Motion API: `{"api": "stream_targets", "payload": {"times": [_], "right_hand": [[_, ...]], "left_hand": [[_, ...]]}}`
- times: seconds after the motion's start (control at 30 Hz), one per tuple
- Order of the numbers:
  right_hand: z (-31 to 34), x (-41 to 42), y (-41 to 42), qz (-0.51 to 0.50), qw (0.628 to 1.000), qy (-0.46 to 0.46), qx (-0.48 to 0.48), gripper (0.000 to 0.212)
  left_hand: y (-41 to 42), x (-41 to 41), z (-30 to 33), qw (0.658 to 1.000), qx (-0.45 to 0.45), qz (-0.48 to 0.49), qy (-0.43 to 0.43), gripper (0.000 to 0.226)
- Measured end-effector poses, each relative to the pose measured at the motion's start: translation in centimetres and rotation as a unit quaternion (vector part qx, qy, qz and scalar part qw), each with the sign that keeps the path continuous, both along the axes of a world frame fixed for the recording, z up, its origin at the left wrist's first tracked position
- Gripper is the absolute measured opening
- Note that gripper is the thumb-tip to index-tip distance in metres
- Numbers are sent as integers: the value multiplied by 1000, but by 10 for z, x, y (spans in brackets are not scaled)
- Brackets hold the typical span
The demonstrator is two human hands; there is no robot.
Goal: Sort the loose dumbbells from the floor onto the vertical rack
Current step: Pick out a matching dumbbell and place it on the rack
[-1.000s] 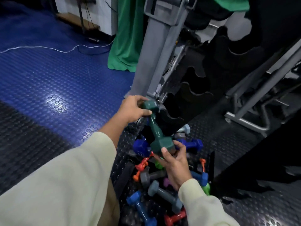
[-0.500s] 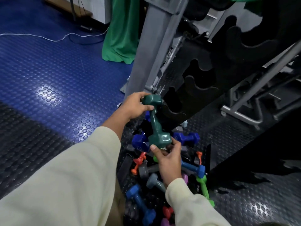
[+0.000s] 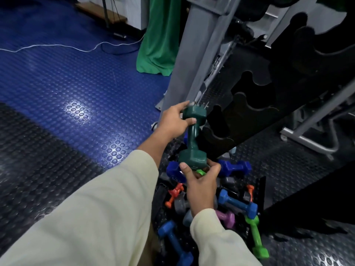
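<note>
Nothing here can be read. The dark blue dumbbell point(image 3: 173, 170) just left of the right hand's fingers point(image 3: 185, 167) carries pale markings, too blurred to make out.

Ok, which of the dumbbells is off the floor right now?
The dark green dumbbell: left hand grips its top head, right hand its bottom head. The other dumbbells lie piled on the floor.
</note>
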State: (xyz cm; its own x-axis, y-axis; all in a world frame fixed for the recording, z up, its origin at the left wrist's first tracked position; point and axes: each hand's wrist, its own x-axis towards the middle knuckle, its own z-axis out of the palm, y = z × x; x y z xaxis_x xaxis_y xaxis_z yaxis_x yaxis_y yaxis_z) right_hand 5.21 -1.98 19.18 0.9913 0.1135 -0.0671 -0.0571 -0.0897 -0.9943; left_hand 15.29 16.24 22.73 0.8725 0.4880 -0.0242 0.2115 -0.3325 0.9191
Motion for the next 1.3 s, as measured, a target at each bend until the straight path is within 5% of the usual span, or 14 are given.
{"api": "stream_targets", "payload": {"times": [0.13,0.3,0.47,0.7,0.93,1.03,1.2,1.3], "right_hand": [[2,-2,-14,21,991,-58,-115,47],[-9,-5,-29,11,911,-277,-305,44],[-4,18,-37,75,847,-353,-390,45],[7,26,-20,53,903,-307,-297,42],[-17,9,-30,-22,960,-205,-188,42],[-23,2,-43,-42,949,-182,-253,41],[3,10,-31,47,886,-299,-351,50],[4,27,-27,55,893,-322,-309,46]], "left_hand": [[0,-8,-8,996,-89,-25,10,65],[-7,-8,-5,990,127,-35,39,65],[-4,-4,-16,988,148,-25,42,63],[-12,24,-11,988,128,-81,16,55],[-7,18,-18,992,-79,-98,16,36],[-22,14,-15,986,-108,-129,3,33],[-18,19,-26,981,-131,-139,1,37],[-19,16,-25,982,-128,-139,0,36]]}}
